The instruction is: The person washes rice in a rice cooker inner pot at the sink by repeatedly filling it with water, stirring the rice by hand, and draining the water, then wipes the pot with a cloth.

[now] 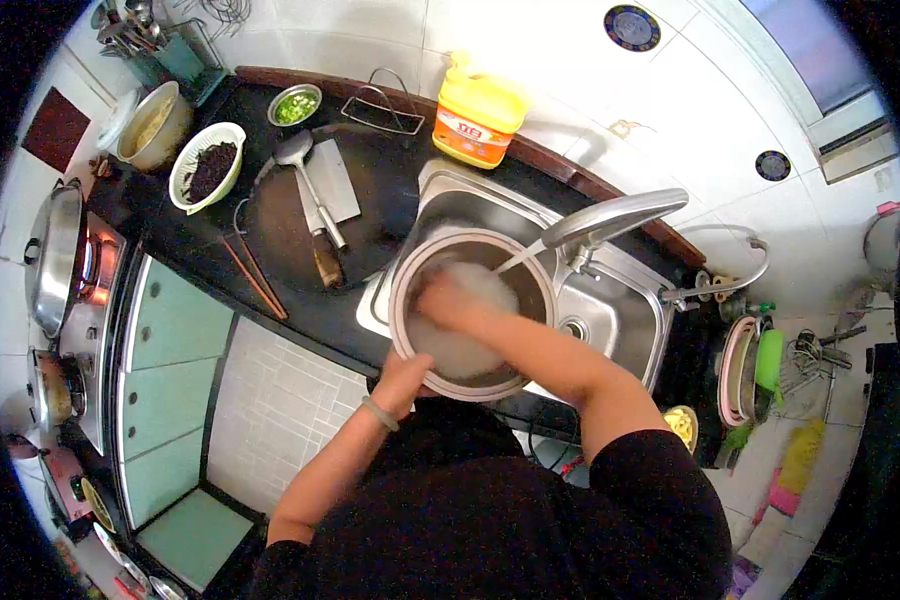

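On the yellow jug [485, 95] in front of me, I make out large white characters, apparently 立白, on the orange label [472, 134]; its smaller print is too tiny for me to read.

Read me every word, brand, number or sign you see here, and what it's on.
"立白", it appears: red characters on the label of the yellow jug.
Smaller print on that label: too blurred to read.
Upper wall disc, lower wall disc: any lettering too small to read.

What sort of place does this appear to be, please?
Most likely a kitchen, judging by the sink with its running faucet, the lit stove, and the cleaver on the dark counter.
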Demonstrator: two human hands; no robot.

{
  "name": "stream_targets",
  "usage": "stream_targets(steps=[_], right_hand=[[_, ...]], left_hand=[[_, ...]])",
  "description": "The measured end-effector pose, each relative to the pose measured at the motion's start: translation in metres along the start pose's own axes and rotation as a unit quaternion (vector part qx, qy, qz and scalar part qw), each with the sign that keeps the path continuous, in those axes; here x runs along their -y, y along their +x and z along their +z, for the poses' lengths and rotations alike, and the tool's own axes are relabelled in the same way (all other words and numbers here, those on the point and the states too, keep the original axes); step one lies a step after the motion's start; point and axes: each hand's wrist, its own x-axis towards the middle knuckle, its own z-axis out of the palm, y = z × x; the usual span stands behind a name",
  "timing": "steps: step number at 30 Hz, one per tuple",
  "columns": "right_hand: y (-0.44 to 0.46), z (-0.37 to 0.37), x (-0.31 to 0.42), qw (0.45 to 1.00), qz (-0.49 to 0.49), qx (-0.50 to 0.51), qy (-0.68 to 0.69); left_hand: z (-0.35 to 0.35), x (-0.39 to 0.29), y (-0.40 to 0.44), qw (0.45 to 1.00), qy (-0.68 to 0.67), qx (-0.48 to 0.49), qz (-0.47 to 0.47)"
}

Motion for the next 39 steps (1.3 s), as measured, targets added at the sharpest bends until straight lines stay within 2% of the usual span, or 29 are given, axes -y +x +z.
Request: stream_targets(steps=[2,3,5,6,7,10,11,13,14,16,17,19,20,21,23,24,25,27,28,30,32,33,34,36,37,39], right_hand=[[0.014,0.055,-0.035,0.991,0.109,-0.013,0.079],[0.001,0.053,-0.044,0.991,0.108,-0.012,0.077],[-0.028,0.037,-0.055,0.961,0.121,0.173,0.181],[-0.034,0.027,-0.051,0.960,0.122,0.176,0.179],[-0.042,0.018,-0.042,0.940,0.114,0.209,0.244],[-0.058,0.004,-0.005,0.849,0.090,0.291,0.433],[-0.054,0.019,0.007,0.849,0.091,0.290,0.433],[-0.036,0.046,0.029,0.864,0.065,0.170,0.469],[-0.030,0.050,0.030,0.864,0.061,0.168,0.470],[-0.024,0.037,0.030,0.877,0.132,0.091,0.452],[-0.024,0.032,0.027,0.878,0.130,0.093,0.452],[-0.031,0.020,0.018,0.826,0.134,-0.028,0.546],[-0.034,0.011,0.015,0.829,0.176,-0.029,0.530],[-0.036,0.013,0.011,0.831,0.175,-0.027,0.528],[-0.042,0.017,-0.001,0.834,0.294,-0.029,0.466],[-0.056,-0.013,-0.003,0.809,0.371,0.028,0.455],[-0.063,-0.018,-0.011,0.810,0.371,0.027,0.454],[-0.073,-0.023,-0.026,0.895,0.252,0.041,0.366],[-0.068,-0.020,-0.032,0.895,0.252,0.041,0.367],[-0.052,0.002,-0.046,0.942,0.220,0.097,0.236],[-0.011,0.045,-0.043,0.923,0.262,0.072,0.273],[0.006,0.056,-0.038,0.901,0.301,0.050,0.307],[0.008,0.053,-0.030,0.900,0.301,0.047,0.311],[0.004,0.047,-0.004,0.959,0.167,-0.009,0.230],[-0.002,0.041,0.009,0.977,0.098,-0.036,0.184],[-0.015,0.027,0.027,0.992,-0.041,-0.084,0.087]], left_hand=[[-0.002,0.004,0.002,1.000,-0.002,-0.026,0.000],[-0.003,0.008,0.004,1.000,-0.004,-0.026,0.001],[-0.003,0.013,0.006,0.999,-0.026,-0.024,0.012],[-0.001,0.014,0.006,0.999,-0.029,-0.023,0.010],[0.001,0.015,0.005,0.999,-0.032,-0.021,0.015],[0.003,0.021,0.007,0.999,-0.025,-0.012,0.019],[0.004,0.022,0.008,1.000,-0.021,-0.005,0.020],[0.003,0.021,0.007,1.000,-0.009,-0.010,0.023],[0.002,0.021,0.005,1.000,0.002,-0.015,0.024],[0.007,0.015,-0.006,0.998,0.008,-0.033,0.048],[0.009,0.015,-0.010,0.996,0.011,-0.046,0.070],[0.007,0.023,-0.005,0.996,-0.003,-0.047,0.074],[0.006,0.026,-0.003,0.996,-0.015,-0.047,0.077],[0.006,0.026,-0.005,0.996,-0.018,-0.048,0.078],[0.007,0.022,-0.007,0.996,-0.010,-0.041,0.074],[0.007,0.022,-0.007,0.996,-0.011,-0.040,0.075],[0.007,0.021,-0.006,0.997,-0.011,-0.042,0.067],[0.007,0.020,-0.005,0.997,-0.011,-0.045,0.060],[0.008,0.021,-0.005,0.996,-0.009,-0.054,0.071],[0.007,0.022,-0.005,0.995,-0.001,-0.061,0.079],[0.000,0.020,-0.001,0.999,0.027,0.001,0.023],[0.000,0.021,-0.001,0.999,0.032,0.000,0.022],[0.001,0.021,0.000,1.000,0.022,-0.002,0.021],[0.003,0.021,-0.001,1.000,0.016,-0.007,0.018],[0.006,0.021,-0.002,0.998,-0.005,-0.027,0.049],[0.008,0.022,-0.003,0.996,-0.029,-0.047,0.077]])
